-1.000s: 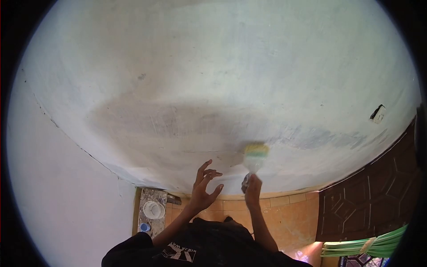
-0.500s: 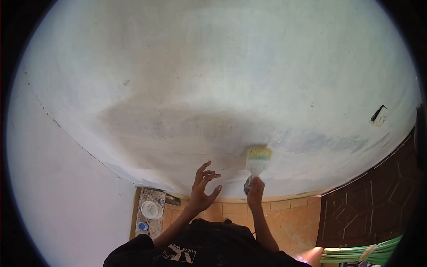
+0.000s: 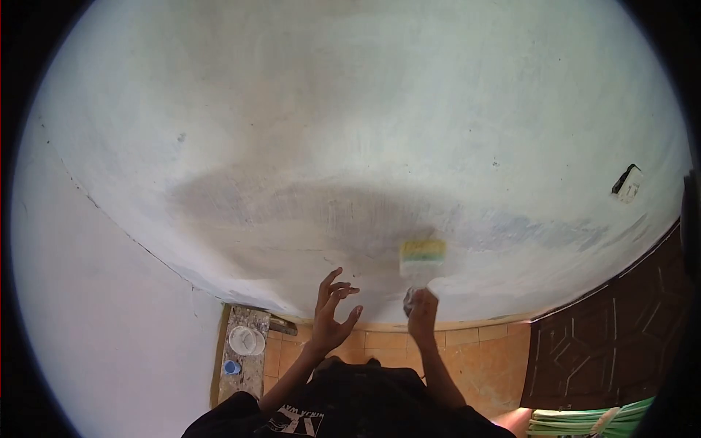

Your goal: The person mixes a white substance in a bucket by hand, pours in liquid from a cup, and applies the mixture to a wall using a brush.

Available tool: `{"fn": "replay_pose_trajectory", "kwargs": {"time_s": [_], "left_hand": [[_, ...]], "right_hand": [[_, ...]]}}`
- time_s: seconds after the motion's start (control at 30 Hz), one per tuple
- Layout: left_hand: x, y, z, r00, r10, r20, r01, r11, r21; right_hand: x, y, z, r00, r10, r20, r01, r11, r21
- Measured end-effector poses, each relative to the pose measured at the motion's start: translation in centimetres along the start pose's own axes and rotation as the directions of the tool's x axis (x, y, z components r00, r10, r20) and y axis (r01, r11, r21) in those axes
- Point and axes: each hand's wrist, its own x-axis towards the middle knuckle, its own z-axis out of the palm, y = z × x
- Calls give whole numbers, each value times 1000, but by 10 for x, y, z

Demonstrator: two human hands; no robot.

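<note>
A wide paintbrush (image 3: 423, 257) with a yellow and green band points up at the whitish wall (image 3: 350, 109). My right hand (image 3: 422, 312) is closed round its handle, and a dark grey lump shows beside the fingers. The brush head overlaps the wall, on a shadowed part with uneven greyish patches. To its left my left hand (image 3: 336, 314) is raised in front of the wall, fingers spread and bent, holding nothing.
At the lower left, a paint-spattered bench (image 3: 252, 319) bears white tubs (image 3: 243, 341) and a blue cup (image 3: 232, 367). A switch box (image 3: 628, 184) sits in the wall at right. Below are orange floor tiles (image 3: 467, 361), a dark carved door (image 3: 599, 350) and a green curtain (image 3: 591, 421).
The brush has turned a little and shifted slightly left, its broad face now more toward me. My left hand stays almost where it was. The view has shifted slightly.
</note>
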Motion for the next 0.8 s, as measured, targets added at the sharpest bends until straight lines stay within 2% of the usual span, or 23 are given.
{"fn": "replay_pose_trajectory", "kwargs": {"time_s": [0.07,0.13,0.23,0.33,0.37,0.43,0.57,0.67,0.7,0.8], "left_hand": [[-2,-3,2,1000,22,7,-22,999,33],[-2,-4,6,999,48,2,-48,996,69],[1,2,11,999,33,15,-34,995,93],[2,7,20,999,-44,21,44,999,-3],[1,8,23,999,-49,19,50,999,-12],[3,9,26,998,-54,22,55,998,-26],[7,16,29,998,-29,48,29,1000,-4],[8,16,30,998,13,55,-15,1000,26],[7,17,31,999,12,52,-14,999,32],[4,18,32,999,-23,32,23,1000,5]], "right_hand": [[22,-45,-3,999,17,-27,-17,1000,24],[42,-59,-8,1000,-8,-10,9,992,127],[44,-31,-14,999,35,-20,-32,990,140],[16,39,-24,999,6,-46,-12,991,-130],[7,37,-24,998,49,-46,-52,996,-69],[-6,16,-21,990,132,-42,-129,990,61],[32,-58,-21,999,12,-49,-7,995,98],[60,-72,-21,996,-61,-65,63,998,31],[61,-60,-22,998,-22,-54,26,997,76],[34,12,-32,996,2,-88,-6,999,-46]]}}
